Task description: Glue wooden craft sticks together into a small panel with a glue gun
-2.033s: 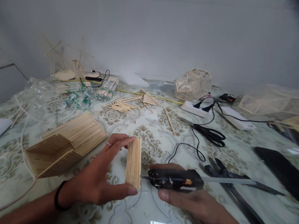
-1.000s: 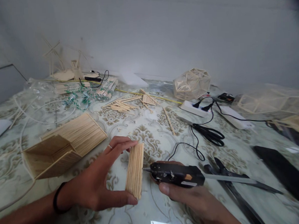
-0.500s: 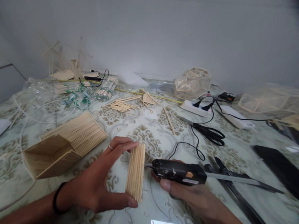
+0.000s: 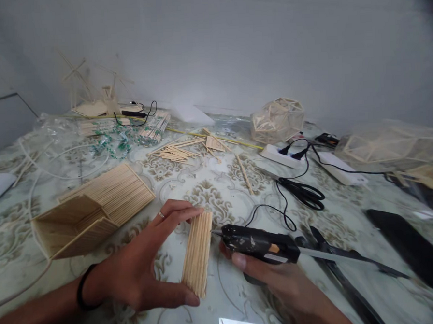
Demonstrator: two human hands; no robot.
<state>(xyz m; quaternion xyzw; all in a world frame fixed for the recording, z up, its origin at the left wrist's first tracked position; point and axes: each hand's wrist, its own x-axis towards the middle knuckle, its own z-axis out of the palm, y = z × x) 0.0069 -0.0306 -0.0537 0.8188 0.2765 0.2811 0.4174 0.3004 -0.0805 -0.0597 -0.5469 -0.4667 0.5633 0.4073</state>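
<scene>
A small panel of wooden sticks (image 4: 197, 254) stands between the thumb and fingers of my left hand (image 4: 142, 262), which grips it by its two short ends. My right hand (image 4: 269, 275) is wrapped round a black glue gun (image 4: 259, 244). The gun's nozzle points left, at the right long edge of the panel, near its upper part. A clear glue stick (image 4: 328, 256) juts from the back of the gun. To the left of my left hand lies an open box of wooden sticks (image 4: 75, 227) with a longer stick panel (image 4: 121, 191) joined to it.
Black scissors (image 4: 301, 191) lie right of centre, by a white power strip (image 4: 281, 156) with plugs and cords. Pliers-like black tools (image 4: 338, 267) and a black phone-like slab (image 4: 410, 248) are at right. Loose sticks (image 4: 176, 153) and geometric stick frames (image 4: 277, 119) lie farther back.
The glue gun's nozzle has moved slightly up along the panel's right edge. The panel has tilted a little in my left hand, and both hands keep their grip.
</scene>
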